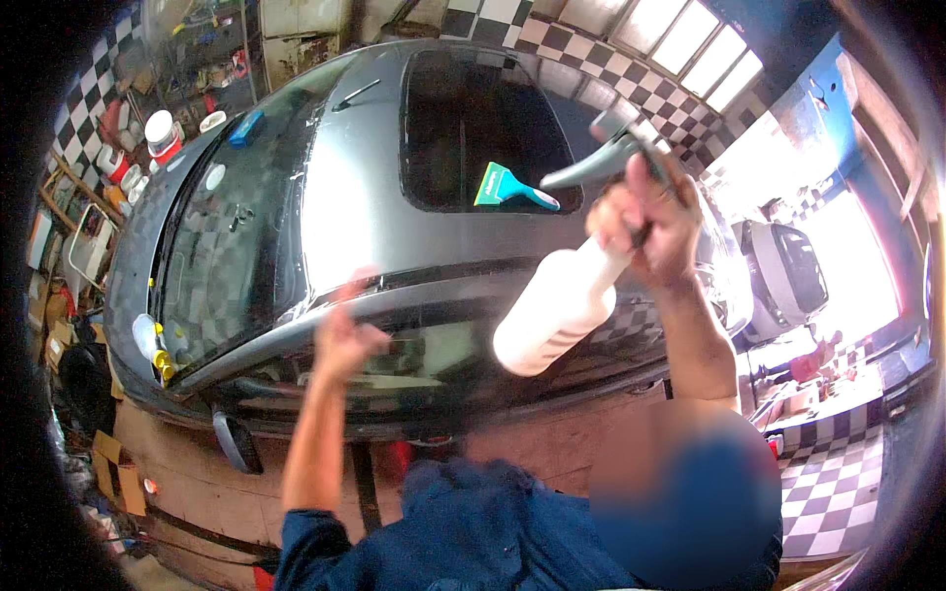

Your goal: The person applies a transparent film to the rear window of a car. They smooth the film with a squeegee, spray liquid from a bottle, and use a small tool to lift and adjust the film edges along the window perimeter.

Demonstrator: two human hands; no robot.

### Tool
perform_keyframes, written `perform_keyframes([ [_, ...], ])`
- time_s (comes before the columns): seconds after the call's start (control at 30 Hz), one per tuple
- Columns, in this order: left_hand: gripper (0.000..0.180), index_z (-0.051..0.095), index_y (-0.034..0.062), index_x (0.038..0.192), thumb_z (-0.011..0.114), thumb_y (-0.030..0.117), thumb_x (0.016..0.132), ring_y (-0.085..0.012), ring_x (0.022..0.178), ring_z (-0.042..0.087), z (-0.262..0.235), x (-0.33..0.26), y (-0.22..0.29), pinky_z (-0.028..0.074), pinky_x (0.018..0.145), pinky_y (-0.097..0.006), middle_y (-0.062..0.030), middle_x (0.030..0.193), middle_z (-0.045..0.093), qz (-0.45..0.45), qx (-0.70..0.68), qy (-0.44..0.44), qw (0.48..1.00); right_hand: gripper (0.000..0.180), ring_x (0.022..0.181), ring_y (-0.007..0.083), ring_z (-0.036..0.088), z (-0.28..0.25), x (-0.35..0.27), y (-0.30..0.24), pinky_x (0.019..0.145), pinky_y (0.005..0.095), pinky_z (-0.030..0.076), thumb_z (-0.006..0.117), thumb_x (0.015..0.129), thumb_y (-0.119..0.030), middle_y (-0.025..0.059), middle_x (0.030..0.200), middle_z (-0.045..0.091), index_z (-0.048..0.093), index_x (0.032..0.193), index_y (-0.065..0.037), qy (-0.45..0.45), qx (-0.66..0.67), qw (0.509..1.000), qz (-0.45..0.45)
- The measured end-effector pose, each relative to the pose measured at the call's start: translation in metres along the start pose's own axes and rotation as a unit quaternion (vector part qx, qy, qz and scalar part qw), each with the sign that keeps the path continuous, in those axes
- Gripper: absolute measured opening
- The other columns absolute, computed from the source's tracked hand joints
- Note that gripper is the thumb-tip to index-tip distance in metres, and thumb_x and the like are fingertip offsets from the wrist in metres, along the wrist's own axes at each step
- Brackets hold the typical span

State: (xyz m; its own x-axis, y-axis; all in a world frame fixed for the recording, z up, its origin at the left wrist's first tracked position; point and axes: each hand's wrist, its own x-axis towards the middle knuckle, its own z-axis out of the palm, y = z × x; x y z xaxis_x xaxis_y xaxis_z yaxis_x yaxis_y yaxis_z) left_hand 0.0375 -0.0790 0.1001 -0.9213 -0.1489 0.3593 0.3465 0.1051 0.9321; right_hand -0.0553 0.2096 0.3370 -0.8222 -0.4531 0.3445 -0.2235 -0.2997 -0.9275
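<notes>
Head view: right hand (pixel 645 222) is clamped on a white spray bottle (pixel 557 310) at 2 o'clock. Left hand (pixel 340 340), blurred, grip unclear, hovers near the car's (pixel 345 187) window edge.

Looks to me like a car workshop or detailing garage. I see a grey car (pixel 374 187) filling the bay, black-and-white checkered tiling (pixel 838 492) on floor and walls, cluttered shelves (pixel 118 128) of tubs and bottles at upper left, a teal squeegee (pixel 512 187) lying on the car's roof, bright windows (pixel 690 49) overhead.
</notes>
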Motion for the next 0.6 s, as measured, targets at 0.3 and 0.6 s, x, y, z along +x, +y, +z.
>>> perform_keyframes([
  [0.3, 0.098, 0.039, -0.0015, 0.128, 0.091, 0.029, 0.05, -0.0256, 0.108, 0.054, 0.137, -0.055, 0.043, 0.043, 0.093, -0.037, -0.0159, 0.121, 0.051, 0.031, -0.086, -0.099, 0.991, 0.046, 0.052, 0.0076, 0.052, 0.044, -0.078, 0.041, 0.048, 0.0234, 0.044, 0.06, 0.091, -0.022, 0.0015, 0.068, 0.054, 0.047, 0.128, 0.002, -0.002, -0.027, 1.0, -0.015],
  [0.6, 0.095, 0.023, 0.0049, 0.133, 0.085, 0.011, 0.061, -0.0232, 0.108, 0.053, 0.147, -0.122, 0.018, 0.048, 0.089, -0.037, -0.014, 0.121, 0.045, -0.049, -0.058, -0.092, 0.993, 0.036, 0.057, 0.0041, 0.051, 0.055, -0.127, 0.09, 0.049, 0.021, 0.044, 0.061, 0.09, -0.015, 0.0, 0.08, 0.058, 0.052, 0.123, -0.003, 0.067, -0.03, 0.997, 0.009],
])
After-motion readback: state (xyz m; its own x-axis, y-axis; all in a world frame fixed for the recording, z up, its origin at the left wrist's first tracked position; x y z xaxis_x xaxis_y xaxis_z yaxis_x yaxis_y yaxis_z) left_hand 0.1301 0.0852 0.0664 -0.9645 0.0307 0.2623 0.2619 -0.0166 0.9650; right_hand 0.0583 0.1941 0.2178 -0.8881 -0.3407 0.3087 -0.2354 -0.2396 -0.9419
